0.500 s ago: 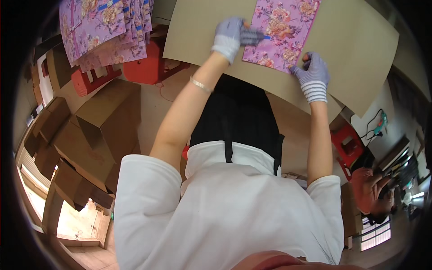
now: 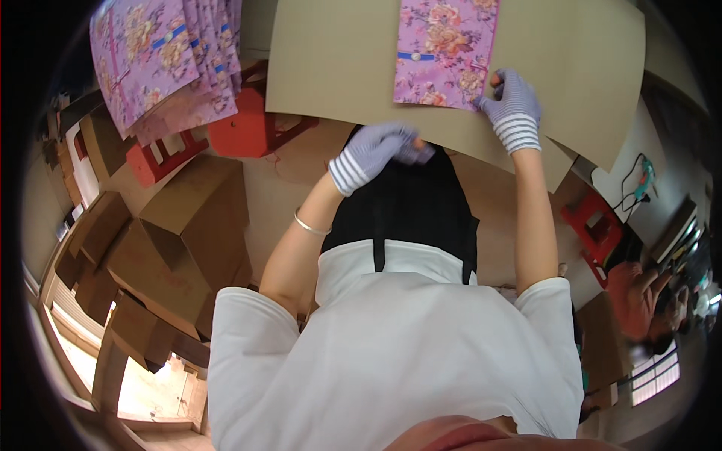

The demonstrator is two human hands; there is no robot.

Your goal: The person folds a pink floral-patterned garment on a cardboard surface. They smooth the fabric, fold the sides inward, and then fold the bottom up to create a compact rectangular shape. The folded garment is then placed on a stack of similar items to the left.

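Floral piece: a flat purple rectangular piece printed with peach flowers lies on the table topped with tan sheet board, its far end cut off by the upper rim of the view.
Blue band: a short blue band with a pale round centre sits face up at the piece's left side, perhaps so that it can be seen and reached.
Right hand: the right hand in a striped lavender-and-white knit glove has its thumb at the piece's near right corner, forefinger spread away; this probably steadies the piece.
Left hand: the left hand in a matching knit glove is off the table, fingers loosely curled and blurred above the black garment on the lap; whether it holds anything, I cannot tell.
Floral stack: overlapping purple floral sheets with blue bands lie to the left, staggered, perhaps for easy separating, above red plastic stools.
Near edge: the piece's near side lies just inside the board's edge, which passes between the two hands.
Side room: tan board stretches to both sides of the piece, wider on the right; brown cardboard boxes crowd the floor at left.
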